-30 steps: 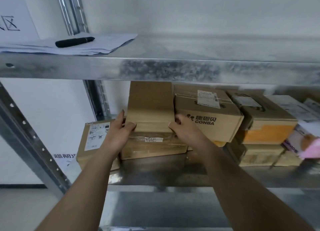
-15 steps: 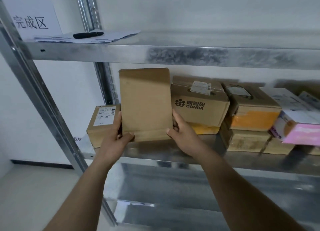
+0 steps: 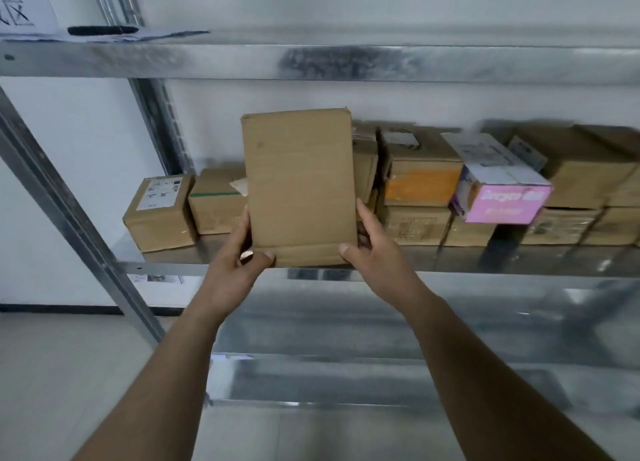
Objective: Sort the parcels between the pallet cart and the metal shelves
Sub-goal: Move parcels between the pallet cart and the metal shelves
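— Parcel status, please. Where is it?

— I see a flat brown cardboard parcel [image 3: 299, 187] held upright in front of the middle shelf [image 3: 485, 263] of the metal rack, clear of the shelf surface. Its plain face is toward me, with no label showing on that side.

— And the hands?

— My left hand [image 3: 239, 270] grasps the parcel's lower left corner, thumb across the front and fingers behind the left edge. My right hand [image 3: 375, 252] grips the lower right corner the same way, thumb on the front, fingers wrapped round the right edge. Both are closed on the parcel.

— What sits behind it?

— A row of cartons on the middle shelf. At the left end a small box with a white label [image 3: 157, 213], just beside it a box with a green tape stripe [image 3: 216, 206]. To the right of the held parcel, a stacked box with an orange side [image 3: 420, 180], and near it a white and pink box [image 3: 502, 187] resting tilted on the cartons below it. More brown cartons continue to the right edge.

— Anything on top?

— On the upper shelf [image 3: 346, 62], at the left, a black marker [image 3: 102, 30] lies on some loose papers [image 3: 162, 35].
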A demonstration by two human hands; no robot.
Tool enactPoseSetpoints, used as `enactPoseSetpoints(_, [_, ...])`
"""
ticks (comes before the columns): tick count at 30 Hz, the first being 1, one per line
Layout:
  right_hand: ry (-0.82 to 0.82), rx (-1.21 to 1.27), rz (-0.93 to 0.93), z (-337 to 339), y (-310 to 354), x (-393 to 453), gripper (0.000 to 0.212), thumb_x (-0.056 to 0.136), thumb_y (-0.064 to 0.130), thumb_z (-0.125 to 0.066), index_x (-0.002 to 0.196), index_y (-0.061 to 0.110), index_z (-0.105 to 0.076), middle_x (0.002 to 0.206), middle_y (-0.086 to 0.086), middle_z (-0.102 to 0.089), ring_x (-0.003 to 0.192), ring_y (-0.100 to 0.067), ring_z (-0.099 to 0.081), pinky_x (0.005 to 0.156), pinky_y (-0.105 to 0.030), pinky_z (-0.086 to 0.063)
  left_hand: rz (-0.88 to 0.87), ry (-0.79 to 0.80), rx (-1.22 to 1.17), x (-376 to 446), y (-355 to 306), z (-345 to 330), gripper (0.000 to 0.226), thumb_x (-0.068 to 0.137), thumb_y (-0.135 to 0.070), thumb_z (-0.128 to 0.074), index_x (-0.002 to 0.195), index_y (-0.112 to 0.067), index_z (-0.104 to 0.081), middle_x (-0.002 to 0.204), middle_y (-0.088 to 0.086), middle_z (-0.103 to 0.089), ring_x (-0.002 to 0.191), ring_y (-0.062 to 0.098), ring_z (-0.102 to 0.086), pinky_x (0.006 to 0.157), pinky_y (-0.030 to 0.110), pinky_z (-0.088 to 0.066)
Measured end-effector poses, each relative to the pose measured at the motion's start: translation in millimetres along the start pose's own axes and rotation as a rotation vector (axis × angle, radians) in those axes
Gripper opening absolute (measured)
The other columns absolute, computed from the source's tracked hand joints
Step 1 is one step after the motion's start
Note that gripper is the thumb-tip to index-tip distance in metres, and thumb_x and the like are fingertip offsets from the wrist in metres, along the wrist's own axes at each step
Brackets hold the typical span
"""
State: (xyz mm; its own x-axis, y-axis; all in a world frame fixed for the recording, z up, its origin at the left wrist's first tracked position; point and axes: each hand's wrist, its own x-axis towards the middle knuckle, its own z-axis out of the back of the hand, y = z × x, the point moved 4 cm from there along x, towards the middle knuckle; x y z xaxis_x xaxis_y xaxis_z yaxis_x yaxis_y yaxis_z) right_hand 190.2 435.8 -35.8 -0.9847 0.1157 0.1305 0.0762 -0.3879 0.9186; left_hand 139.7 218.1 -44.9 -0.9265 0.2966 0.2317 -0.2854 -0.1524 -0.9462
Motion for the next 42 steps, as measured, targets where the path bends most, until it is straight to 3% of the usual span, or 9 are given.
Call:
enactPoseSetpoints(4, [-0.062,0.004,0.002,40,-14,-33,0.078,0.093,0.023,-0.056,0.149,0.042,-0.006,0.151,0.007,-0.032,0.132,-0.012,-0.040,0.108,-0.044,-0.039,-0.045,0.085,-0.002,-6,-11,-48,0.075,0.090,-0.003,-0.054,0.146,-0.042,-0.022,0.133,-0.024,-0.050,0.123,-0.006,-0.044,0.085,0.008,-0.043])
enactPoseSetpoints(11, [-0.266,-0.075,-0.006,111,-41,-97,0.077,0.092,0.022,-0.058,0.151,0.039,-0.011,0.148,0.009,-0.038,0.128,-0.008,-0.044,0.107,-0.036,-0.040,-0.102,0.231,-0.056,-18,-31,-135,0.074,0.091,-0.005,-0.054,0.148,-0.039,-0.019,0.133,-0.031,-0.046,0.119,-0.013,-0.044,0.082,0.004,-0.042])
enactPoseSetpoints(17, [-0.468,-0.120,-0.068,171,-61,-147,0.078,0.090,0.020,-0.062,0.150,0.038,-0.016,0.145,0.006,-0.042,0.128,-0.014,-0.046,0.105,-0.043,-0.043,-0.121,0.397,-0.102,-21,-53,-214,0.075,0.092,-0.012,-0.056,0.145,-0.046,-0.017,0.142,-0.023,-0.039,0.129,0.007,-0.042,0.104,0.041,-0.041])
enactPoseSetpoints(23, [-0.653,-0.103,-0.081,232,-77,-196,0.077,0.087,0.020,-0.067,0.146,0.042,-0.023,0.139,0.010,-0.045,0.125,-0.008,-0.047,0.102,-0.040,-0.046,-0.162,0.587,-0.135,-19,-74,-305,0.077,0.090,-0.012,-0.059,0.138,-0.054,-0.016,0.123,-0.044,-0.040,0.111,-0.018,-0.046,0.083,0.006,-0.043])
enactPoseSetpoints(26, [-0.727,-0.103,-0.097,260,-91,-221,0.076,0.088,0.017,-0.065,0.147,0.041,-0.024,0.139,0.014,-0.045,0.125,-0.006,-0.047,0.101,-0.034,-0.047,-0.168,0.688,-0.153,-15,-77,-355,0.086,0.085,-0.006,-0.065,0.142,-0.050,-0.017,0.133,-0.031,-0.045,0.113,-0.009,-0.051,0.085,0.008,-0.043])
enactPoseSetpoints(29, [-0.821,-0.153,-0.122,291,-102,-241,0.076,0.088,0.015,-0.064,0.132,0.061,-0.023,0.122,0.042,-0.046,0.115,0.015,-0.045,0.088,-0.008,-0.043,-0.180,0.790,-0.149,-10,-78,-406,0.089,0.083,-0.011,-0.068,0.131,-0.067,-0.020,0.133,-0.024,-0.050,0.114,0.001,-0.055,0.087,0.011,-0.045])
enactPoseSetpoints(34, [-0.969,-0.178,-0.251,346,-123,-265,0.074,0.090,0.017,-0.063,0.139,0.055,-0.021,0.138,0.010,-0.045,0.124,-0.008,-0.047,0.100,-0.033,-0.045,-0.205,0.982,-0.161,3,-97,-488,0.083,0.078,-0.032,-0.068,0.136,-0.064,-0.016,0.136,-0.026,-0.046,0.113,-0.006,-0.054,0.095,0.026,-0.043])
enactPoseSetpoints(39, [-1.089,-0.183,-0.310,401,-138,-271,0.076,0.090,0.021,-0.064,0.147,0.044,-0.020,0.136,0.012,-0.048,0.121,-0.006,-0.049,0.098,-0.031,-0.046,-0.293,1.086,-0.165,24,-122,-564,0.083,0.086,-0.018,-0.065,0.140,-0.056,-0.015,0.142,-0.015,-0.041,0.110,-0.013,-0.051,0.077,0.003,-0.043])
enactPoseSetpoints(42, [-1.147,-0.148,-0.336,430,-151,-272,0.077,0.090,0.021,-0.064,0.147,0.046,-0.019,0.136,0.012,-0.048,0.121,-0.004,-0.048,0.098,-0.035,-0.047,-0.343,1.146,-0.176,37,-135,-604,0.082,0.086,-0.018,-0.065,0.144,-0.049,-0.015,0.141,-0.017,-0.043,0.115,-0.010,-0.049,0.090,0.016,-0.047])
